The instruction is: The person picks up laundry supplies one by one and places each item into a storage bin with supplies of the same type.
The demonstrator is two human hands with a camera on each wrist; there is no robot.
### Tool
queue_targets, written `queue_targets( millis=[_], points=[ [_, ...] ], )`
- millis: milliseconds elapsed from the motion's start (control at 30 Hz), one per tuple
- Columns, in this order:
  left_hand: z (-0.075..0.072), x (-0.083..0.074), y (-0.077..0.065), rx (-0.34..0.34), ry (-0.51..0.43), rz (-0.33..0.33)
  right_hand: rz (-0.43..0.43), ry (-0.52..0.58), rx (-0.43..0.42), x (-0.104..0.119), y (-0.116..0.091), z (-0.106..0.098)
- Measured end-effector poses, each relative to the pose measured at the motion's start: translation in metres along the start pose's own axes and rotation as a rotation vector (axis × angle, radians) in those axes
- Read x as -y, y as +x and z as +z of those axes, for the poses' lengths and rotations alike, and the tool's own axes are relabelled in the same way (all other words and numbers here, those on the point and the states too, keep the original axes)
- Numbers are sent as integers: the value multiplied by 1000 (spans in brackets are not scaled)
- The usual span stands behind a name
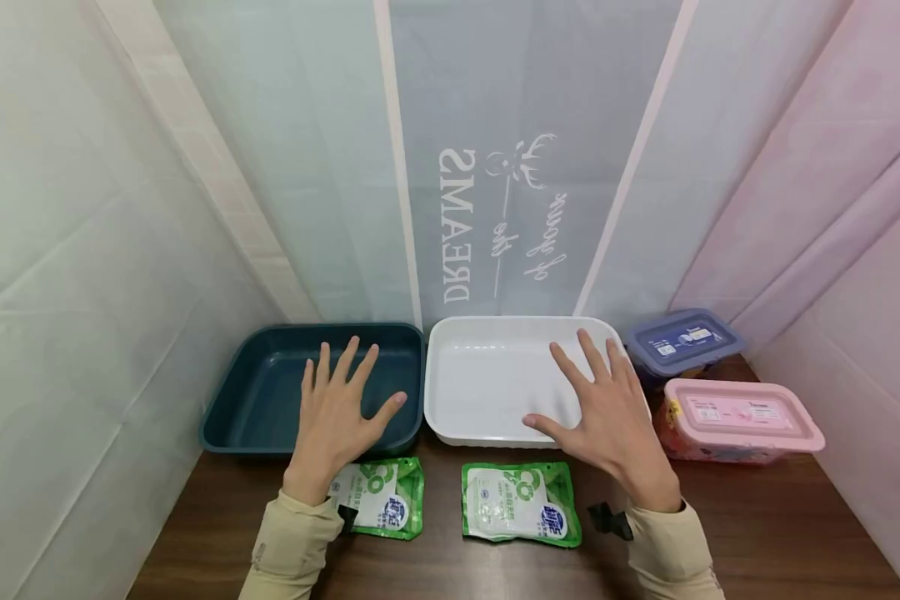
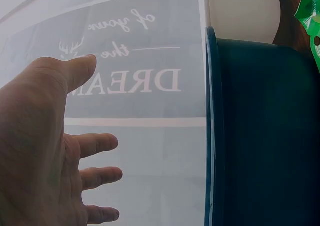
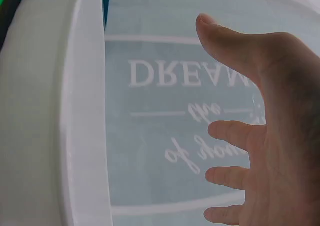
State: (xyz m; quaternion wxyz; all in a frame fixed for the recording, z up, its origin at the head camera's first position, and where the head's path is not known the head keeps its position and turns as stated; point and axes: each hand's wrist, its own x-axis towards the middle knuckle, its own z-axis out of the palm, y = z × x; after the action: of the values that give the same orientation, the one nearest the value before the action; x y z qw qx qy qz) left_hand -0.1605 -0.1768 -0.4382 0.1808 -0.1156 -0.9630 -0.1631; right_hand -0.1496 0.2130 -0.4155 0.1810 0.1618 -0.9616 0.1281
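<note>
"Above the white tray (image 1: 487, 383), is your right grip (image 1: 607, 421) holding anything?"

"Nothing. I have its fingers straight and spread, covering part of that tray's right end. My left grip (image 1: 336, 425) is just as released, fanned over the teal tray (image 1: 247, 396), immediately left of the white tray."

"Which way do the trays lie?"

"Both have their long axes running left to right, roughly in one line. Whether their rims touch, I can't tell."

"And the packets?"

"On the counter (image 1: 450, 575), on the near side of the white tray. The right packet (image 1: 513, 504) lies straight in front of it, longer side running left to right, its oval logo toward the near right corner. The left packet (image 1: 390, 500) lies farther left, logo at the same corner; my sleeved arm (image 1: 288, 533) and wrist hide its left end. Their small print I can't make out."

"Anything else obscured?"

"Right of the white tray, the pink box (image 1: 742, 417) blocks some of the blue box (image 1: 682, 337). In each wrist view, only my thumb and three fingers show, and the trays run out of frame."
</note>
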Motion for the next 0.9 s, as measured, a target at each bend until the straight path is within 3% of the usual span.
queue_targets(
  millis=[267,400,500,667,900],
  points=[
    [0,2,-7,20,16,-4,-25,106,-11,25,-1,17],
    [-3,1,-20,61,-35,-9,-84,182,-1,50,-6,26],
    [-5,0,-32,75,-94,-9,-128,233,60,73,-11,34],
    [-7,0,-42,26,-124,46,-182,331,146,103,-18,43],
    [-9,2,-58,-37,-118,108,-147,507,297,125,-21,59]
  ],
)
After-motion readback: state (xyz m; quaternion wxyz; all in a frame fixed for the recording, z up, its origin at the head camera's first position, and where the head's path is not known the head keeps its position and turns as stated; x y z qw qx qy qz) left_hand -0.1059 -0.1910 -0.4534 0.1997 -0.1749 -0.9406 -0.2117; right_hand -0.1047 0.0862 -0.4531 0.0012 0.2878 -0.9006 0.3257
